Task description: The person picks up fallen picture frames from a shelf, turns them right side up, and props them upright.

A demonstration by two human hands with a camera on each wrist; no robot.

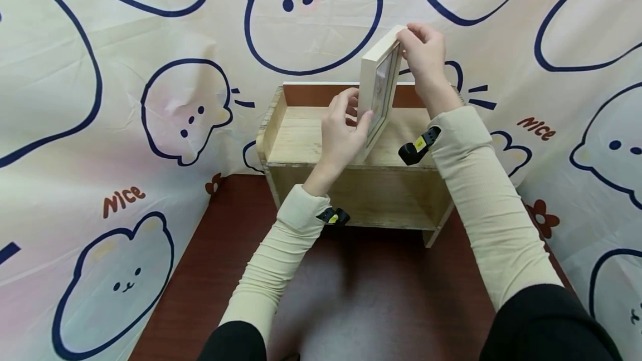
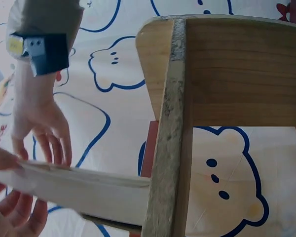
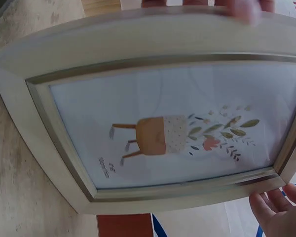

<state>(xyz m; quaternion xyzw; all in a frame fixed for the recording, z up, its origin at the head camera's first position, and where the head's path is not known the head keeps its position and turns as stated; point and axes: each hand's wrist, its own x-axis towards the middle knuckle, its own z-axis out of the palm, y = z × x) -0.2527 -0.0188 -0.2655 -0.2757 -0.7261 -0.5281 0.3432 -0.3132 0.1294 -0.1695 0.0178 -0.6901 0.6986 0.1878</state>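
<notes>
Both hands hold a light wooden picture frame [image 1: 368, 88] upright over the shelf's upper board, its lower end close to the front edge. My left hand [image 1: 343, 130] grips the near side edge, thumb toward the glass side. At the top far corner, my right hand [image 1: 425, 57] pinches the frame between thumb and fingers. The right wrist view shows the framed print [image 3: 153, 136], a legged orange pot with leaves and flowers, behind glass. In the left wrist view, the frame's pale edge [image 2: 89, 190] meets the worn board edge [image 2: 167, 123].
The two-level wooden shelf [image 1: 306, 132] stands on a dark red-brown tabletop [image 1: 220, 255], with raised sides and a brown strip along its back. Patterned cloth [image 1: 165, 194] with bear outlines hangs behind and beside it. Small black cameras [image 1: 420, 145] are strapped at both wrists.
</notes>
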